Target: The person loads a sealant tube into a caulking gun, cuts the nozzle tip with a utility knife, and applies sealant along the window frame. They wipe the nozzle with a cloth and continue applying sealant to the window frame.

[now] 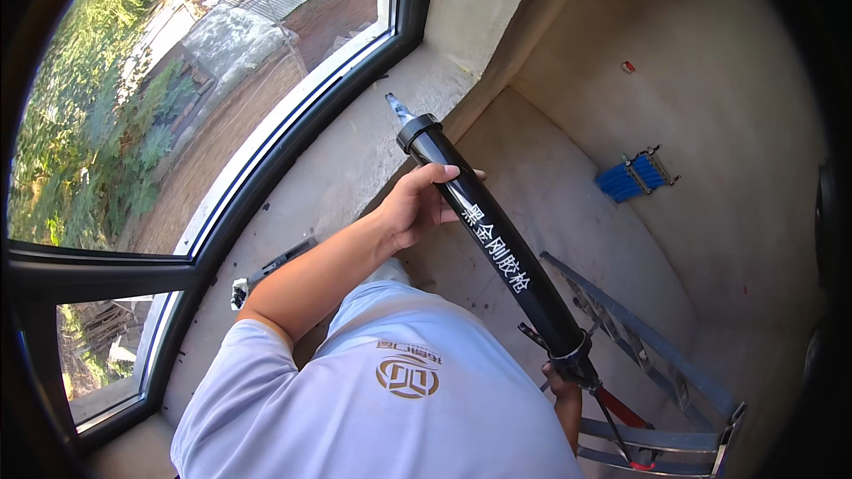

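A long black caulking gun [508, 266] slants across the view, its clouded nozzle [398, 108] pointing up and left over the windowsill. Around the upper part of the barrel, just below the black front cap, my left hand [417, 200] is closed with the thumb on top. My right hand [565, 388] grips the handle end at the lower right; its fingers are partly hidden by the gun and my shirt. Beyond the handle end, a thin rod and a red part [624, 409] stick out of the gun's rear.
A dark-framed window [306, 135] with a concrete sill [351, 137] lies to the left. On the sill, near my left forearm, rests a dark narrow tool [282, 259]. A metal ladder [661, 364] stands at the lower right. Blue tubes [632, 177] are fixed to the wall.
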Tool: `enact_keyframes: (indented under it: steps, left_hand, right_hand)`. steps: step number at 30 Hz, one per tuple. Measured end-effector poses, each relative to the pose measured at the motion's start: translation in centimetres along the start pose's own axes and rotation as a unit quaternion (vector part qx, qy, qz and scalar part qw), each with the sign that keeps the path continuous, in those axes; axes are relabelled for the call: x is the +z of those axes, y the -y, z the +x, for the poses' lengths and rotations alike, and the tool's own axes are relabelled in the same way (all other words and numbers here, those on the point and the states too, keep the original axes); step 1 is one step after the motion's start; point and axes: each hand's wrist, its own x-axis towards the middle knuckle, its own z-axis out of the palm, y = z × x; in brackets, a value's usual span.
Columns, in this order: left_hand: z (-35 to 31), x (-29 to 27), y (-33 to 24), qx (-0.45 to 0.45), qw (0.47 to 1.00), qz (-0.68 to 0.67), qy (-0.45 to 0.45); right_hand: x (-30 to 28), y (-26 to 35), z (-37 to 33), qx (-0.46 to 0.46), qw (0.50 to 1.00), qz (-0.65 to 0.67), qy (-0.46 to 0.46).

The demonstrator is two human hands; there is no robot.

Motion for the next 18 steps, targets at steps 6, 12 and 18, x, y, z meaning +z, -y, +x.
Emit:
enact_keyframes:
  steps: [6,12,18]
  left_hand:
    - [4.7,-2.1,-1.9,0.015,0.991,-0.095,0.095]
    - [10.3,-4.8,-4.9,0.009,0.998,-0.015,0.060]
    - [16.8,-8.0,-7.2,-0.015,0.994,0.027,-0.104]
  right_hand:
    - [0.7,-0.2,3.6,0.023,0.999,0.037,0.013]
    - [2.9,10.6,11.6,0.011,0.997,0.005,0.076]
    - [6.1,17.5,20.2,-0.033,0.994,0.008,0.102]
